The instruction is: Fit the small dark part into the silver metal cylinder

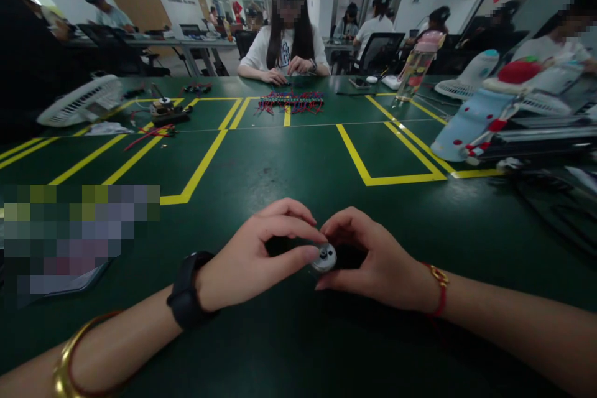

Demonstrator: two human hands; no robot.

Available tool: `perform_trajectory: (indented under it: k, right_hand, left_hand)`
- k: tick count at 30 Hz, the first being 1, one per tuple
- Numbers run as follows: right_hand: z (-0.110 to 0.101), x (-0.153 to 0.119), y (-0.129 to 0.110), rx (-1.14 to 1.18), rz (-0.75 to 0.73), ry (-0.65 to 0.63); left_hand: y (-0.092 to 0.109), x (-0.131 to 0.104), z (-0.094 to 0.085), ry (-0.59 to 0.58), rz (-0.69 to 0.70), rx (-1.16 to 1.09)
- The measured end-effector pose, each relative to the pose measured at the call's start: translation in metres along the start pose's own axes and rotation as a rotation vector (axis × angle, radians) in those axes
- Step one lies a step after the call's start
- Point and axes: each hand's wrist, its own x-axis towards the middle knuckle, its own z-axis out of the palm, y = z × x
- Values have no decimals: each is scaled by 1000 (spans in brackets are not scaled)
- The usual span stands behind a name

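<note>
A small round silver metal part that looks like a small motor (328, 259), with dark holes and a small dark centre on its end face, is between my hands above the green table. My right hand (373, 255) curls around it, thumb below and fingers on its far side. My left hand (275, 242) pinches at its top end, thumb and index fingertips meeting at the face. Whether a tiny piece sits between those fingertips is hidden.
On the green table (261, 180), marked with yellow tape, a bundle of red and blue wires (291, 101) lies ahead. A white fan (81, 99) is at left; a light-blue bottle-shaped object (466, 124) and a clear bottle (417, 68) stand right. A person (284, 43) sits opposite.
</note>
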Motion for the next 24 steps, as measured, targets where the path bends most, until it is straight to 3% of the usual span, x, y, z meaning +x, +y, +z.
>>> perform_trajectory:
  k: [7,14,17,24]
  right_hand:
    - [2,1,-3,-87,11,35]
    - [2,10,1,-169,54,120]
    - [2,11,0,-226,41,91]
    - [-2,19,0,-276,71,129]
  left_hand:
    - [16,5,-10,-66,-44,113]
    - [12,12,-7,27,-183,72]
    - [10,13,-6,26,-194,41]
    - [8,19,-6,148,-206,2]
